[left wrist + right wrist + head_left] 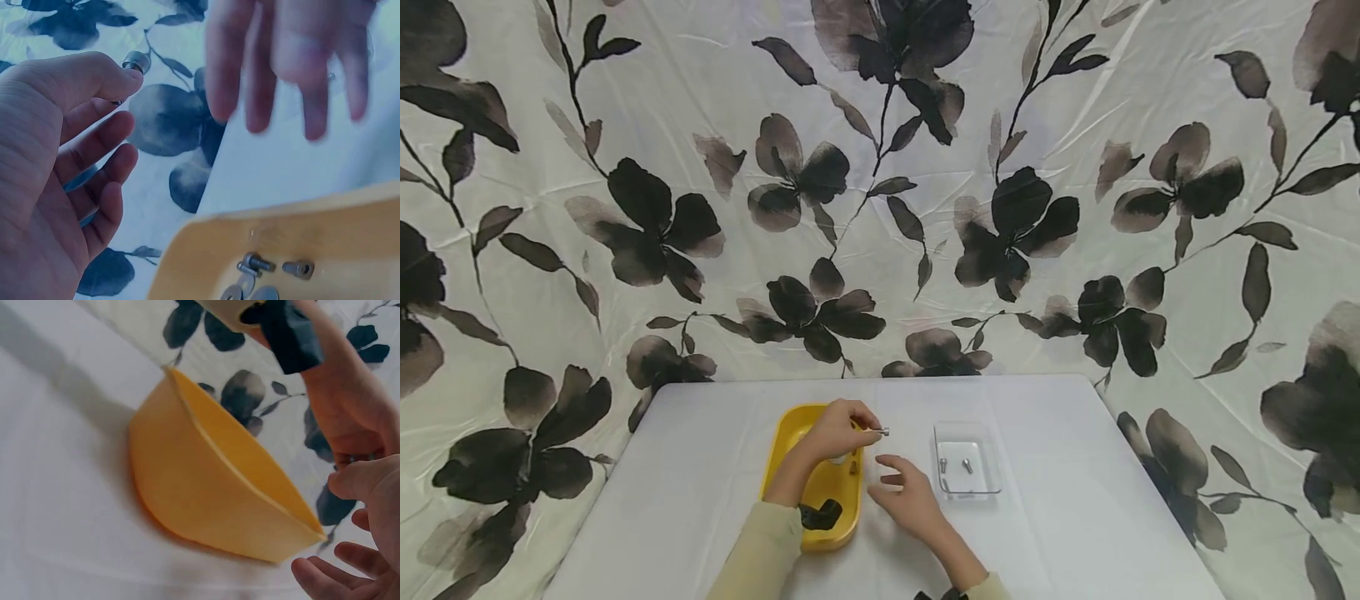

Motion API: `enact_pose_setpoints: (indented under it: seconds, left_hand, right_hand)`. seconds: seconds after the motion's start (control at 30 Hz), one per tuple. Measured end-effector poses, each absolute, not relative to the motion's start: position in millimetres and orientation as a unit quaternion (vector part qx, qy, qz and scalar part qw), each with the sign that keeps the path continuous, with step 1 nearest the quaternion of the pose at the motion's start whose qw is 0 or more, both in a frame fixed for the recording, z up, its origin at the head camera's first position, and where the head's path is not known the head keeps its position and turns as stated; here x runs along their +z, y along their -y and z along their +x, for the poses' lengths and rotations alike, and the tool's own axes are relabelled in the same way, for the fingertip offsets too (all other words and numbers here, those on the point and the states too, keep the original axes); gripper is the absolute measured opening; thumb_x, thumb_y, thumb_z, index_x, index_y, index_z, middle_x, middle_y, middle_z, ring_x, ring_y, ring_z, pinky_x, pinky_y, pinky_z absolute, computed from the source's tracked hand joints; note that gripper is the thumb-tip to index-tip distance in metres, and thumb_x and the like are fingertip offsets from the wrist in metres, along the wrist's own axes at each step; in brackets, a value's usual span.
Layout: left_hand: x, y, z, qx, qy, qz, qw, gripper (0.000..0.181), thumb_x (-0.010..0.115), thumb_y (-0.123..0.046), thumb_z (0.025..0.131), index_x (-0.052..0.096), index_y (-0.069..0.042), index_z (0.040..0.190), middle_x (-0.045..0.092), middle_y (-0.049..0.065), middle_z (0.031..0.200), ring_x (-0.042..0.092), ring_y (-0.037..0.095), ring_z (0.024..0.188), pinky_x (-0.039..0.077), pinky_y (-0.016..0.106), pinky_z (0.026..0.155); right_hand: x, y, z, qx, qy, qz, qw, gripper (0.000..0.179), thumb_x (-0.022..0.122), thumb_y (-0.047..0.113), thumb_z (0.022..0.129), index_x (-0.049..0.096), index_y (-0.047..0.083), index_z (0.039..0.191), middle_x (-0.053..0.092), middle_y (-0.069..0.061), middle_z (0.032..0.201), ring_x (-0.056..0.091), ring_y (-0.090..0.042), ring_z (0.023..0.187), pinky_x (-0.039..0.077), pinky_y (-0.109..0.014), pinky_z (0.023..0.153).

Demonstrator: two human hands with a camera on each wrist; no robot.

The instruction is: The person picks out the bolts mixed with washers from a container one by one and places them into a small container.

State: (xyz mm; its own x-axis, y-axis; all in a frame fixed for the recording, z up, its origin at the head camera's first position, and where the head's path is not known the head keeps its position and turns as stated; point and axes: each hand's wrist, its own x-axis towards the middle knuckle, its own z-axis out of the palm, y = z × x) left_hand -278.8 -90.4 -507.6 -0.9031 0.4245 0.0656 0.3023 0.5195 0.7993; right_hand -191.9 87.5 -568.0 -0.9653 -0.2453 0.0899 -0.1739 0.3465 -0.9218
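The left hand pinches a bolt between thumb and index finger, its other three fingers loosely bent, spread a little and clear of the bolt. The bolt is near the right rim of the yellow tray, held up off the table. From the head its long axis runs nearly level, left to right, with the head of the bolt outermost, pointing right toward the clear box; the left wrist view shows that head beyond the thumb tip, the shank mostly hidden by the fingers. The right hand is released, thumb and fingers apart and slightly bent, grasping nothing visible, between tray and box, with its fingertips just beside the left hand's. In the tray lie washers and loose bolts, pointing different ways. Two screws lie well apart in the box.
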Motion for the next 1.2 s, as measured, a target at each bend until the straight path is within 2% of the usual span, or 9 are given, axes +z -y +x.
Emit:
enact_pose_setpoints:
  seconds: [0.13, 0.33, 0.63, 0.9, 1.2]
  left_hand:
    - [-508, 84, -279, 0.439, -0.870, 0.215, 0.070, 0.005, 0.077, -0.019, 0.083, 0.074, -0.020, 0.087, 0.065, -0.008, 0.084, 0.057, 0.017, 0.083, 0.051, 0.031, 0.074]
    - [-506, 72, -283, 0.443, -0.865, 0.229, 0.060, 0.005, 0.076, -0.019, 0.083, 0.074, -0.020, 0.088, 0.066, -0.009, 0.085, 0.059, 0.015, 0.083, 0.051, 0.032, 0.078]
    - [-510, 55, -281, 0.447, -0.861, 0.230, 0.076, 0.004, 0.076, -0.021, 0.084, 0.074, -0.020, 0.087, 0.065, -0.009, 0.083, 0.059, 0.015, 0.081, 0.051, 0.030, 0.075]
    - [-509, 35, -279, 0.457, -0.848, 0.257, 0.078, 0.004, 0.075, -0.019, 0.084, 0.074, -0.018, 0.088, 0.066, -0.008, 0.083, 0.058, 0.014, 0.080, 0.051, 0.029, 0.073]
    - [-520, 10, -276, 0.466, -0.836, 0.284, 0.066, 0.004, 0.076, -0.016, 0.083, 0.075, -0.015, 0.087, 0.065, -0.009, 0.083, 0.059, 0.013, 0.082, 0.050, 0.027, 0.072]
  right_hand:
    - [-559, -105, -195, -0.519, -0.844, -0.134, 0.009, 0.042, 0.070, 0.021, 0.090, 0.057, 0.010, 0.129, 0.057, -0.009, 0.130, 0.063, -0.029, 0.107, 0.054, -0.033, 0.080]
    - [-546, -124, -199, -0.501, -0.852, -0.152, -0.020, 0.038, 0.069, 0.017, 0.091, 0.059, 0.007, 0.126, 0.058, -0.011, 0.126, 0.063, -0.032, 0.105, 0.055, -0.033, 0.079]
    - [-540, -152, -193, -0.462, -0.871, -0.155, -0.057, 0.033, 0.070, 0.013, 0.089, 0.062, 0.007, 0.121, 0.062, -0.009, 0.118, 0.063, -0.027, 0.103, 0.053, -0.040, 0.082]
    - [-543, -174, -193, -0.448, -0.878, -0.141, -0.097, 0.032, 0.071, 0.006, 0.087, 0.064, 0.006, 0.118, 0.063, -0.012, 0.117, 0.063, -0.034, 0.103, 0.050, -0.051, 0.085]
    - [-556, -193, -194, -0.426, -0.886, -0.119, -0.137, 0.031, 0.071, 0.005, 0.085, 0.066, 0.006, 0.116, 0.065, -0.009, 0.116, 0.061, -0.034, 0.107, 0.049, -0.050, 0.087]
